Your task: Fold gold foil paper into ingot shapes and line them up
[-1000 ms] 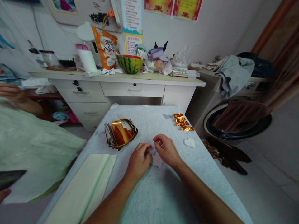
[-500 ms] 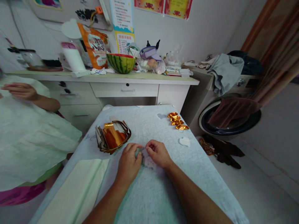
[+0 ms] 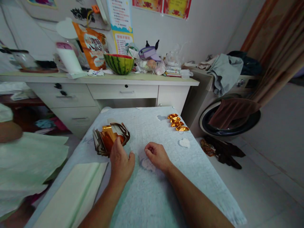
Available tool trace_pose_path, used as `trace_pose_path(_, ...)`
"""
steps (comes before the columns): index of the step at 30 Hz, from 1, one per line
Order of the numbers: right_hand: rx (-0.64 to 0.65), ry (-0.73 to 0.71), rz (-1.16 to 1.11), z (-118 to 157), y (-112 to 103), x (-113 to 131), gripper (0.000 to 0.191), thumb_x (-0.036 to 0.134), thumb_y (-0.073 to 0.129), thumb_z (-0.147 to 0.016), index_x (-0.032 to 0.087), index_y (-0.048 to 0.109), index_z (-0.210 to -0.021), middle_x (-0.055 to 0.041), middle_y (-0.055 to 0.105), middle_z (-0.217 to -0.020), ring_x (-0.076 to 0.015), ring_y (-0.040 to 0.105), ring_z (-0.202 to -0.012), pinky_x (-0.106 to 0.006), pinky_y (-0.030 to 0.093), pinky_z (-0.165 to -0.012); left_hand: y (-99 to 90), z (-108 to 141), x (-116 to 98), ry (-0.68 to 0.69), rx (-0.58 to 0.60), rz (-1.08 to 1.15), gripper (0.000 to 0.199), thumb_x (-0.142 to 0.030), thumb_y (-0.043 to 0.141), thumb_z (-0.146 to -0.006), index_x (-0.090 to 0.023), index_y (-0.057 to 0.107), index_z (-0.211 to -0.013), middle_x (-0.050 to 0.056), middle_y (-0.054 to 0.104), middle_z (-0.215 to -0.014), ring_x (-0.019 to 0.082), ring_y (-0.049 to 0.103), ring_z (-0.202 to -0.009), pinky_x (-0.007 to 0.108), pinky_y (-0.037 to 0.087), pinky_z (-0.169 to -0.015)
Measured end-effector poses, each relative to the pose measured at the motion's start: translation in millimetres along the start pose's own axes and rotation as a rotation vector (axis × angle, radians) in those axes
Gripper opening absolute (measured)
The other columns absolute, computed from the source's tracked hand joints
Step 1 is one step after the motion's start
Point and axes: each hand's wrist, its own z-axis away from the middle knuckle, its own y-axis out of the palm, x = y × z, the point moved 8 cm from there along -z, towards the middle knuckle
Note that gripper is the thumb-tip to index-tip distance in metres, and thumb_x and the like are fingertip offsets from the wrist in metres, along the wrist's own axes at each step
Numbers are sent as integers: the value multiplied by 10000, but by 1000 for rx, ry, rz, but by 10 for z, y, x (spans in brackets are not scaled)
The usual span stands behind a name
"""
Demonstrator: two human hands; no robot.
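Observation:
My left hand [image 3: 121, 163] reaches to the front right of a bundle of gold foil paper [image 3: 110, 142], its fingers stretched and thumb apart. Its fingertips overlap the bundle in view; whether they touch it I cannot tell. Brown, basket-like edging [image 3: 125, 136] surrounds the foil sheets. Over the middle of the table, my right hand [image 3: 157, 155] is closed with curled fingers; anything inside them is hidden. Several shiny folded gold foil pieces [image 3: 177, 122] lie in a row at the table's far right.
A pale blue cloth [image 3: 152, 123] covers the table. Folded pale green paper [image 3: 71, 193] lies front left. A person in a light green garment [image 3: 28, 167] is at the left. Behind stands a counter [image 3: 147, 81] with a cut watermelon [image 3: 118, 64]; a washing machine [image 3: 228, 117] is at right.
My left hand has moved left, away from my right hand, to the foil bundle, and its fingers have straightened. My right hand stays nearly in place. The person at left has shifted further left.

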Motion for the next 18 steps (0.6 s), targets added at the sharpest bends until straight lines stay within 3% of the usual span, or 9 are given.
trace_pose_path(6,4,8,7,-4,-1,16,105,164,522,-777,191,609,-723,38,547,-589,-99,491,-551,-195,365,-539,78,38,-73,45,80,-27,702,-181,523,-782,-86,228,-1412,233,376,-1411,372,343,-1347,559,318,-1090)
trace_pose_path(9,5,10,4,-7,1,-1,106,167,521,-783,184,615,-737,37,552,-595,-98,497,-559,-191,364,-539,42,95,-242,108,188,-178,668,-230,507,-803,-18,265,-1388,272,376,-1410,374,353,-1339,532,335,-1083)
trace_pose_path(13,6,-10,11,-8,1,-4,112,166,519,-784,173,623,-745,33,558,-610,-95,504,-574,-190,369,-563,-75,116,-425,182,339,-394,585,-318,469,-848,-31,374,-1349,245,391,-1421,355,361,-1337,498,337,-1076)
trace_pose_path(15,10,-9,13,-6,3,-3,115,170,516,-788,171,624,-747,32,559,-611,-93,504,-571,-189,368,-564,-121,50,-435,194,400,-487,500,-347,461,-857,-60,482,-1265,226,426,-1398,347,400,-1307,479,343,-1065)
trace_pose_path(18,12,11,15,-1,4,-13,112,171,518,-787,171,622,-744,32,554,-604,-93,502,-563,-189,361,-552,-149,-122,-319,131,443,-600,341,-334,477,-846,-92,590,-1059,183,572,-1192,317,525,-1153,432,408,-978)
